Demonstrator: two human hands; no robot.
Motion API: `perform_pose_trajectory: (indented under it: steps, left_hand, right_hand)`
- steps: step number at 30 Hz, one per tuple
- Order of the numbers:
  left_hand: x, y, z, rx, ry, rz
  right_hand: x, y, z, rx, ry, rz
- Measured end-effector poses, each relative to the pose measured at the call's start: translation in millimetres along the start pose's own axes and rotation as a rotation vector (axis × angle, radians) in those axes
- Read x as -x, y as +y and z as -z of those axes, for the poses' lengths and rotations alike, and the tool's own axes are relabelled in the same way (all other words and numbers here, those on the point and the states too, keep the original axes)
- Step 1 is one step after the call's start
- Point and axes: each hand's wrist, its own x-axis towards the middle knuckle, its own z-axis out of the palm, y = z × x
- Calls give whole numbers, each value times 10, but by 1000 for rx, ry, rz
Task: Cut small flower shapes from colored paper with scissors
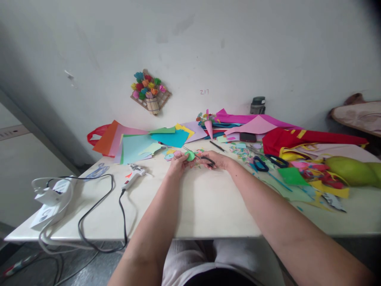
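Observation:
Near the middle of the table, my left hand (pixel 177 164) is closed on a small piece of green paper (pixel 189 155). My right hand (pixel 218 159) is wrapped round the black handles of a pair of scissors (pixel 208 160). The scissors' blades point left, at the green paper; whether they are cutting into it I cannot tell. Small coloured paper scraps (pixel 170 153) lie around and behind both hands. A black pen (pixel 217 146) rests on the table just behind my right hand.
A white glue gun (pixel 133 178) lies at left, its black cord running to a power strip (pixel 50 210). Coloured paper sheets (pixel 138 149) spread along the back. Blue-handled scissors (pixel 261 163), scraps and a green, rounded object (pixel 347 171) are at right. A paper-flower ornament (pixel 151 93) hangs on the wall.

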Motion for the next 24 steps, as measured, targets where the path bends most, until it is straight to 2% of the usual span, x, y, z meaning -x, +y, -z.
perform_pose_trajectory:
  steps: [7, 12, 18, 24]
  left_hand:
    - [-6, 0, -4, 5, 18, 5]
    - [0, 3, -9, 2, 25, -3]
    - [5, 13, -23, 18, 22, 4]
    - [-2, 10, -16, 25, 31, 0]
  right_hand:
    - [-15, -24, -1, -70, 14, -51]
    - [-43, -44, -9, -173, 19, -141]
    - [-52, 7, -3, -122, 23, -50]
    - [-115, 51, 10, -216, 0, -38]
